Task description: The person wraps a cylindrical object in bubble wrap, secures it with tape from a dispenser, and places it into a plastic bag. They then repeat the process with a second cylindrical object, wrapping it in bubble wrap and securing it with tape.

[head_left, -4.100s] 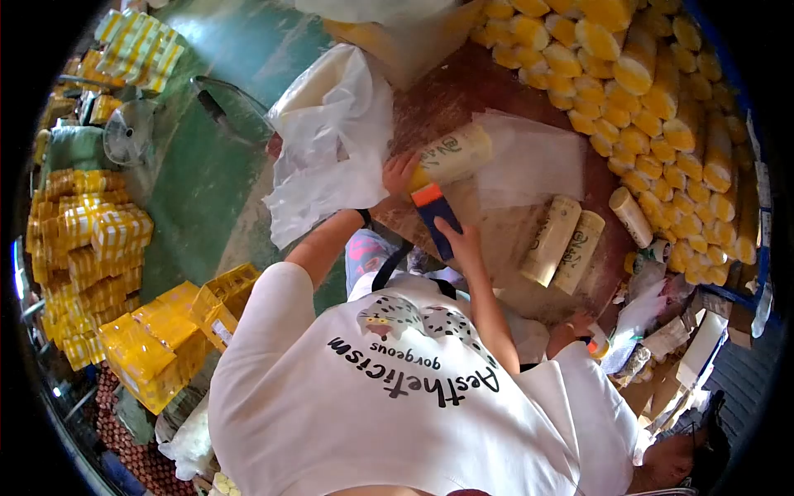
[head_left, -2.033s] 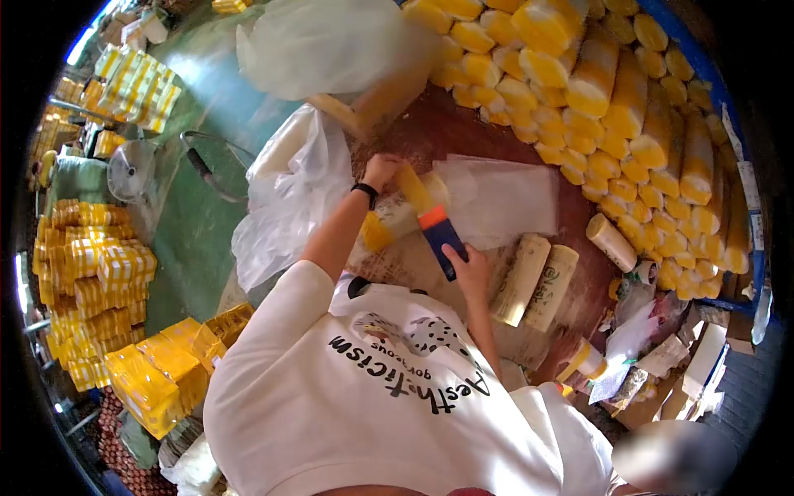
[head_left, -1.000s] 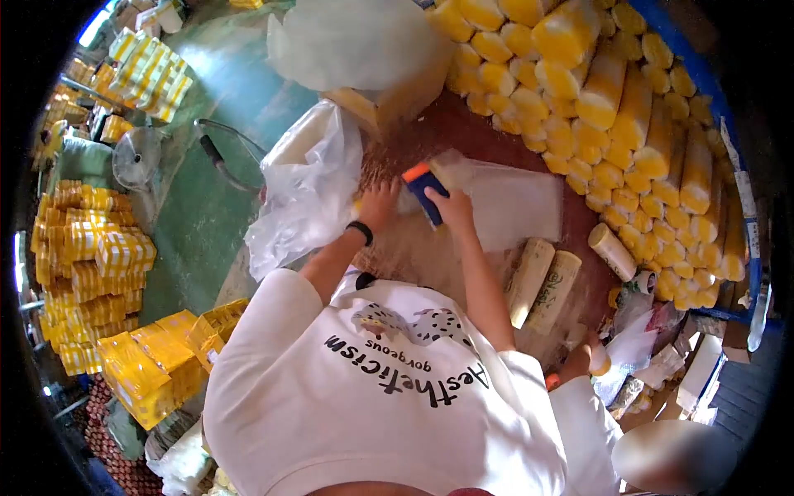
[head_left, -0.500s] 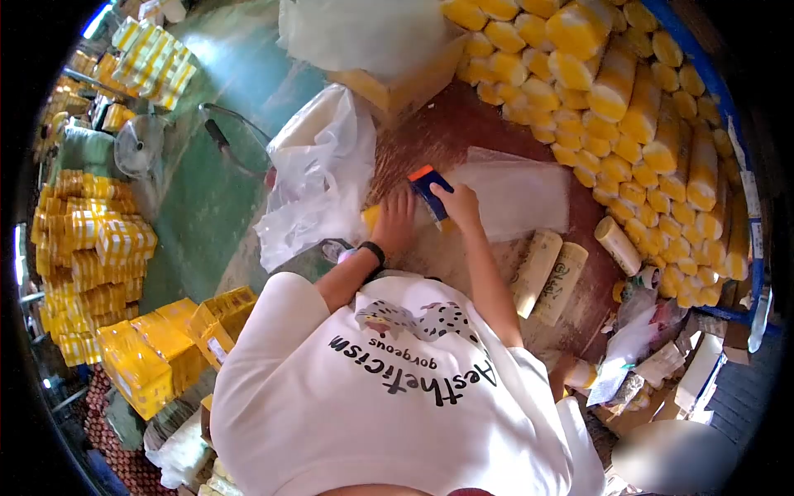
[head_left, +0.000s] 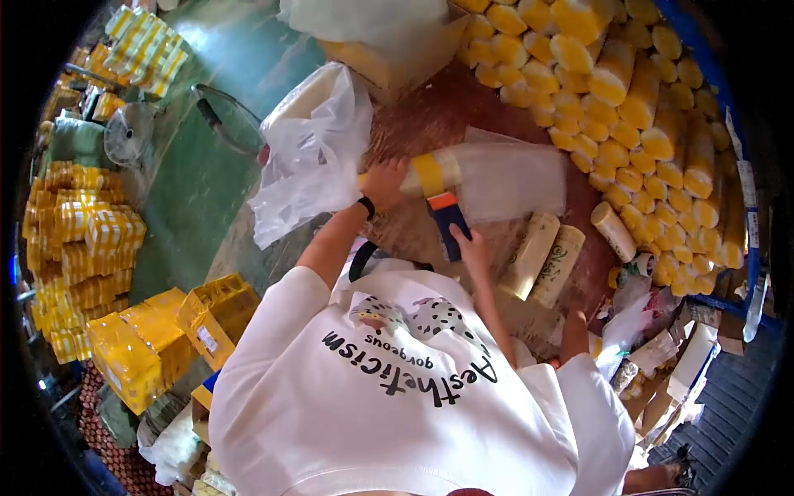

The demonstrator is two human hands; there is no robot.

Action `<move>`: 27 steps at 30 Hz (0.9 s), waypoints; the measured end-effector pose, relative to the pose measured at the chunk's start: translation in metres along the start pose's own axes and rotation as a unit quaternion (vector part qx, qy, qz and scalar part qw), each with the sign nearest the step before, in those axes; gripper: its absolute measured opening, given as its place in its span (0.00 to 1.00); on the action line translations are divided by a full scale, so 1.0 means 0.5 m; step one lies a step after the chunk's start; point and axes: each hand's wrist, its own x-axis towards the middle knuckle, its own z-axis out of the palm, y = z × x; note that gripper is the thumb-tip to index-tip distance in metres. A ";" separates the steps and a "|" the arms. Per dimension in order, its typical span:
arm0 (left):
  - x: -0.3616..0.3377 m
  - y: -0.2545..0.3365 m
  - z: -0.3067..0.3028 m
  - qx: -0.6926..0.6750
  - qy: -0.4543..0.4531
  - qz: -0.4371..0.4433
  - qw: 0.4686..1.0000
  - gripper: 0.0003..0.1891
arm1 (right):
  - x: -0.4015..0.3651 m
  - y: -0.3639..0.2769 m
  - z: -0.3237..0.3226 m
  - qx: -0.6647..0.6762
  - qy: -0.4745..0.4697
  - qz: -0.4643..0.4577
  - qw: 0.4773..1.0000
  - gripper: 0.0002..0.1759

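Observation:
My left hand (head_left: 385, 183), with a black band at the wrist, is wrapped over one end of a pale cylindrical roll (head_left: 451, 165). A wide yellow tape band circles the roll near its middle. In my right hand (head_left: 471, 250) is a dark blue tape dispenser (head_left: 448, 225) with an orange edge, gripped at its lower end. The dispenser's orange end is just below the banded roll. A flat translucent plastic sheet (head_left: 529, 186) lies at the roll's right end.
Crumpled white plastic (head_left: 318, 140) lies left of my hands. Two pale labelled rolls (head_left: 542, 260) lie to the right, near a big stack of yellow-ended rolls (head_left: 637, 124). Yellow-taped boxes (head_left: 136, 347) stand at lower left. A carton (head_left: 376, 70) stands beyond.
My right hand has drawn the tape dispenser down and to the right, away from my left hand. The roll with its yellow band now shows beside my left hand, which has shifted slightly up and left.

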 end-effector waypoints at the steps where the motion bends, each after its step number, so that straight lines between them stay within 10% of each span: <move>1: 0.006 -0.007 -0.004 -0.014 -0.006 0.006 1.000 0.51 | 0.019 -0.012 0.015 -0.031 0.006 -0.004 1.000 0.36; 9: 0.024 -0.007 0.115 0.251 0.319 -0.022 0.914 0.38 | 0.123 -0.023 0.019 -0.129 0.058 -0.054 0.988 0.34; 16: -0.120 0.073 0.020 -0.070 0.031 0.010 0.997 0.46 | 0.039 0.022 -0.040 -0.033 0.014 -0.197 0.980 0.32; 22: -0.141 0.056 0.028 0.064 0.191 0.035 0.979 0.44 | 0.039 -0.032 -0.010 0.010 -0.063 -0.009 0.998 0.33; 27: -0.105 0.029 0.111 0.191 0.181 -0.092 0.960 0.46 | 0.130 -0.183 0.058 -0.089 -0.050 -0.099 0.990 0.36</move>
